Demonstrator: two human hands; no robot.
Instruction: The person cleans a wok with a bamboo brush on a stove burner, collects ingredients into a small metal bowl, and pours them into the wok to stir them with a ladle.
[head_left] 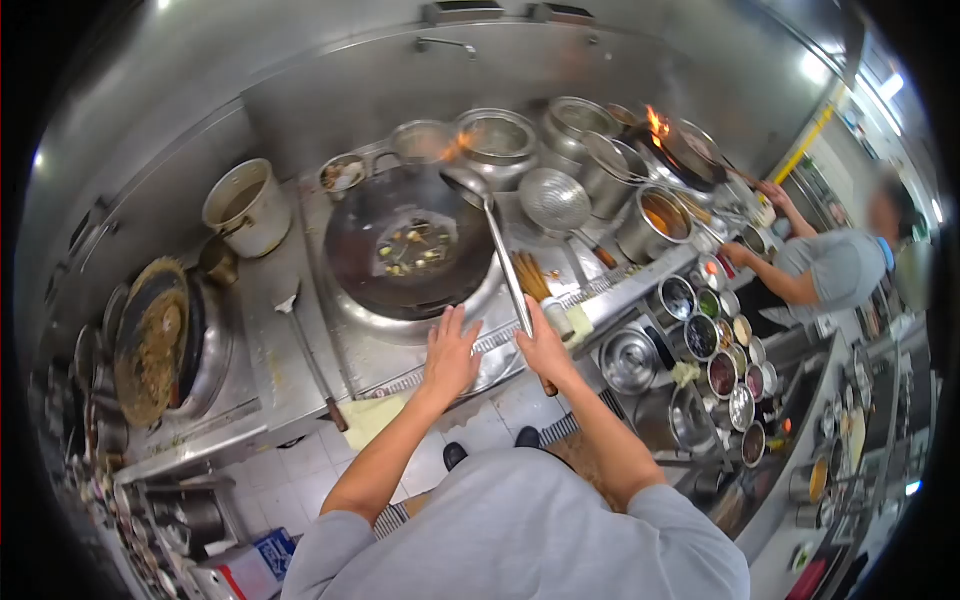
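In front of me a large dark wok (350, 245) sits on its burner ring, with oil and chopped pieces of food (413, 248) in the bottom. My right hand (543, 345) is closed around the handle of a long metal ladle (508, 262); its bowl is over the wok's far right rim. My left hand (453, 352) is just in front of the wok's near edge, fingers apart and holding nothing. Whether its fingertips touch the rim I cannot tell.
A spatula (308, 345) and a yellowish cloth (372, 421) lie left of the wok. A strainer (555, 200) and several pots (497, 137) stand on the right. Flames (657, 125) rise by a co-worker's wok, near the co-worker's hands (738, 252). Seasoning bowls (701, 337) line the right.
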